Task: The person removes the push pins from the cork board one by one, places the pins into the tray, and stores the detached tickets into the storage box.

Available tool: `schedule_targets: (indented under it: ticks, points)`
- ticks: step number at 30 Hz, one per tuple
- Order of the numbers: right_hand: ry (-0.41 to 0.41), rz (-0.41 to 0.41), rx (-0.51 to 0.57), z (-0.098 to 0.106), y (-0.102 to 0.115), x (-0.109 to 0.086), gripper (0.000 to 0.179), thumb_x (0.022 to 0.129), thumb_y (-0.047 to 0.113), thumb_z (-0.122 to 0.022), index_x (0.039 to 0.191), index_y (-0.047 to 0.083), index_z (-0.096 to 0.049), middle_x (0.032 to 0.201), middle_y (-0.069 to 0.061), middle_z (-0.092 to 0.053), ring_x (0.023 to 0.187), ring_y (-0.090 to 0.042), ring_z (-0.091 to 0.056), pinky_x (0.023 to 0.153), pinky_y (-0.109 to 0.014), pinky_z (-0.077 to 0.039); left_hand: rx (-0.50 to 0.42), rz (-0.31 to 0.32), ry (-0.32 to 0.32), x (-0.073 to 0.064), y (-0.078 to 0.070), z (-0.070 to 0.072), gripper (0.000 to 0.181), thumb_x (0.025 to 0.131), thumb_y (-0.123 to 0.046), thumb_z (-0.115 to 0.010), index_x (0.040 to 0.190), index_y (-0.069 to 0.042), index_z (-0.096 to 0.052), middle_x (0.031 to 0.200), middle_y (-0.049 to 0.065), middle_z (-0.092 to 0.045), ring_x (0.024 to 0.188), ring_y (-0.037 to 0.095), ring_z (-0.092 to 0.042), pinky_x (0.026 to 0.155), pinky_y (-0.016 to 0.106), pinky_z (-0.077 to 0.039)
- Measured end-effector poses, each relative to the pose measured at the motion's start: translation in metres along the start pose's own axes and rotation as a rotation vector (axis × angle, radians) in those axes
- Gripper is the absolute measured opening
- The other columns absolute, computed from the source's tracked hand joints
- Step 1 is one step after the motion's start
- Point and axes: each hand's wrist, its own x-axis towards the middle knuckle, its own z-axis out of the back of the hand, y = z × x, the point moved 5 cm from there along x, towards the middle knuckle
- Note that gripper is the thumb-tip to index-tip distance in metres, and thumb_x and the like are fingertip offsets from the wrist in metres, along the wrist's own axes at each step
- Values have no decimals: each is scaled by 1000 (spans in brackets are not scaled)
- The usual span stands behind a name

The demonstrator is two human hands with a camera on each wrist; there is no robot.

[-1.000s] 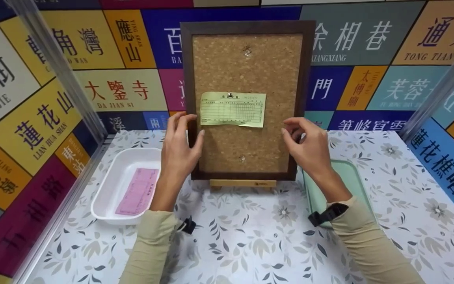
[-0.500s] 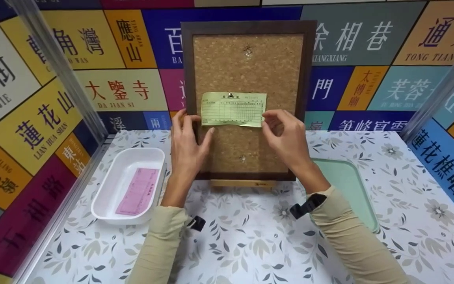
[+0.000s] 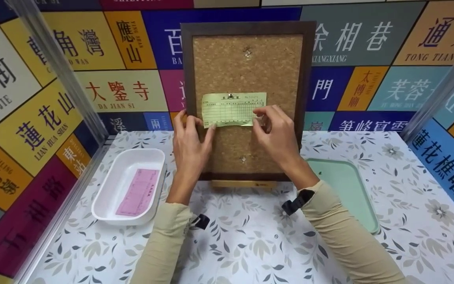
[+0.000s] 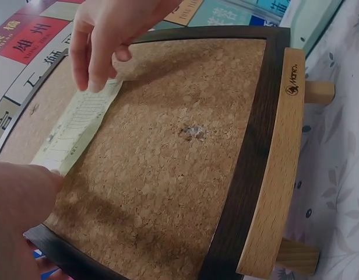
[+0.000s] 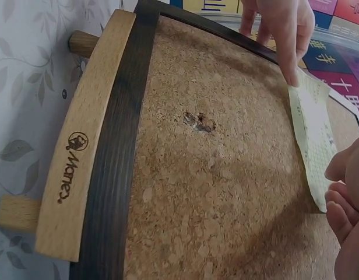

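Note:
A framed cork board (image 3: 227, 144) stands upright on a small wooden easel (image 3: 244, 184). Pinned to its middle by a metal pin (image 3: 230, 95) is a pale yellow-green receipt slip (image 3: 227, 108) with printed lines. My left hand (image 3: 189, 146) holds the left side of the frame, fingers over the edge and thumb at the slip's lower left corner. In the left wrist view that thumb (image 4: 48, 178) lies at the slip's end. My right hand (image 3: 276, 134) is at the slip's right part, thumb and index fingertips close together, other fingers bent; nothing shows clearly between them.
On the left a white tray (image 3: 106, 189) holds a pink slip (image 3: 138, 192). A green tray (image 3: 355, 185) lies at the right, partly under the right forearm. Two shiny worn spots mark the cork, above and below the slip. A lettered wall (image 3: 120, 90) stands behind.
My right hand has moved left from the board's right edge onto the slip's right part. My left hand has shifted slightly right, its thumb now at the slip's lower corner.

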Motion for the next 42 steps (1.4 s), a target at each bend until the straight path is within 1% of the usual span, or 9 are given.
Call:
schedule_targets:
  ticks: [5, 9, 12, 19, 25, 30, 36, 39, 42]
  points:
    - [10, 12, 14, -8, 2, 3, 15, 98, 4, -75, 113, 2, -76, 104, -11, -74, 89, -20, -72, 80, -30, -60, 26, 12, -2, 0, -4, -5, 46, 100, -56, -73, 111, -12, -64, 166, 15, -42, 121, 41, -67, 102, 56, -54]
    - [40, 23, 39, -17, 5, 4, 16, 98, 2, -74, 114, 0, -75, 106, -13, -74, 91, -22, -74, 83, -31, -63, 53, 34, -5, 1, -5, -9, 53, 98, -62, -71, 116, -12, -65, 167, 16, -41, 123, 43, -66, 106, 58, -51]
    - [52, 31, 39, -21, 8, 5, 17, 98, 1, -73, 115, -1, -74, 107, -13, -74, 92, -21, -74, 83, -30, -63, 64, 47, -10, 1, -6, -10, 54, 98, -63, -72, 116, -13, -66, 168, 15, -41, 126, 42, -65, 109, 58, -49]
    - [61, 45, -30, -28, 13, 11, 19, 101, 4, -71, 120, 2, -74, 102, -13, -71, 88, -22, -72, 78, -29, -62, 80, 50, -17, 2, -7, -12, 51, 98, -62, -73, 114, -14, -65, 168, 15, -41, 130, 41, -63, 109, 59, -48]
    - [54, 49, -49, -34, 15, 17, 20, 100, 5, -73, 119, 1, -75, 99, -13, -70, 84, -21, -70, 75, -31, -62, 82, 44, -30, 2, -10, -14, 58, 95, -66, -74, 118, -13, -66, 168, 18, -39, 137, 40, -59, 108, 61, -48]
    - [61, 60, -98, -37, 18, 22, 21, 99, 8, -75, 119, 3, -74, 97, -11, -71, 82, -21, -69, 74, -32, -60, 77, 35, -49, 2, -11, -15, 60, 94, -63, -76, 122, -11, -67, 168, 20, -38, 141, 39, -57, 108, 62, -50]
    - [83, 73, -171, -39, 22, 27, 24, 101, 14, -75, 124, 6, -74, 97, -9, -71, 82, -22, -69, 73, -36, -59, 67, -1, -66, 2, -10, -15, 49, 98, -55, -77, 120, -12, -66, 170, 19, -36, 146, 39, -54, 108, 60, -51]
    - [87, 69, -177, -40, 22, 29, 26, 101, 15, -76, 125, 7, -73, 97, -9, -71, 83, -22, -68, 74, -37, -58, 37, -30, -83, 1, -10, -13, 40, 100, -48, -77, 115, -13, -66, 172, 18, -34, 145, 39, -55, 106, 58, -53]
    - [76, 59, -165, -40, 22, 30, 27, 100, 15, -77, 126, 7, -73, 96, -8, -70, 82, -22, -67, 74, -36, -57, 8, -55, -88, 0, -10, -10, 31, 101, -41, -77, 115, -14, -68, 173, 17, -33, 145, 39, -55, 107, 55, -54]
